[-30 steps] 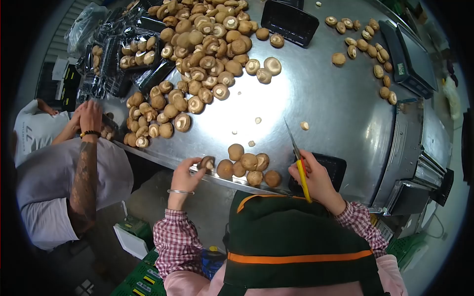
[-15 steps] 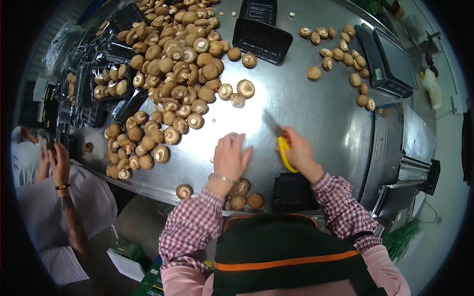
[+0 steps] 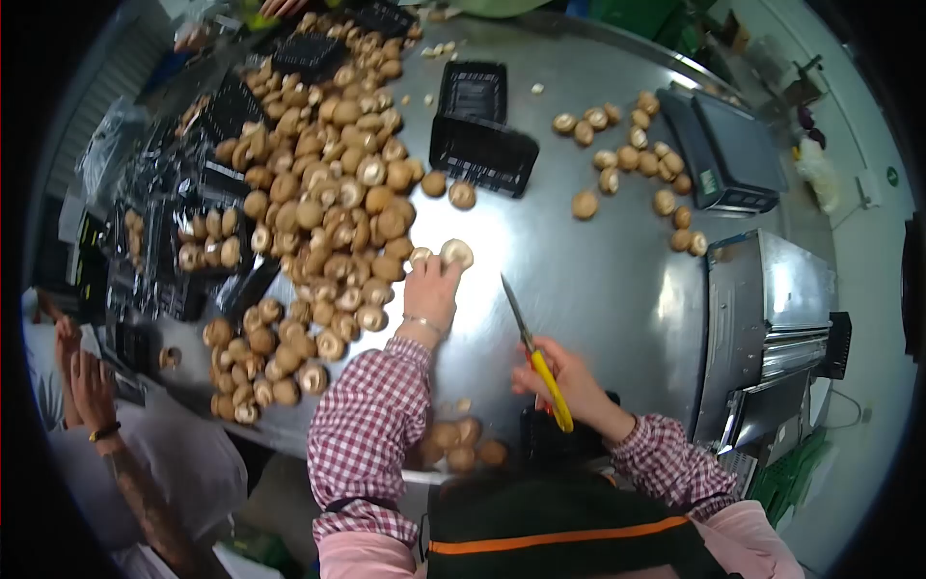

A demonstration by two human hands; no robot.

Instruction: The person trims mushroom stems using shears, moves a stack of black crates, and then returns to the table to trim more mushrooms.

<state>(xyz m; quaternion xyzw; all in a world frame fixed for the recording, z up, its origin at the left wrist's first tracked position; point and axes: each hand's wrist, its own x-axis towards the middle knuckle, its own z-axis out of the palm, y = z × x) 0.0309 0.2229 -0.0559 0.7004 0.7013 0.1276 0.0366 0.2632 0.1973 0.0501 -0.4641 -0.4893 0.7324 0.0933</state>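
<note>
My left hand [image 3: 432, 292] reaches forward over the steel table, its fingers closed around a mushroom that they mostly hide. Just past the fingertips lie a pale mushroom [image 3: 457, 253] with its underside up and another mushroom [image 3: 421, 256] partly covered. In my right hand [image 3: 571, 384] is a pair of scissors [image 3: 546, 381] with yellow and red handles, the blades together and pointing away from me. Below my right hand a black tray [image 3: 540, 434] is partly hidden. Several mushrooms [image 3: 463, 455] sit at the table's near edge, between my forearms.
A large mushroom heap [image 3: 338, 183] spreads across the left. Black trays [image 3: 484, 159] lie ahead, and loose mushrooms [image 3: 629, 157] lie by the scale [image 3: 728, 150]. A metal machine [image 3: 772, 299] stands right. Filled packs [image 3: 207, 239] sit far left, near a co-worker's hand [image 3: 94, 391].
My left hand has moved forward from bare table to the small mushroom group. The scissors have come into sharper view in my right hand. The camera view has shifted, so the table appears lower.
</note>
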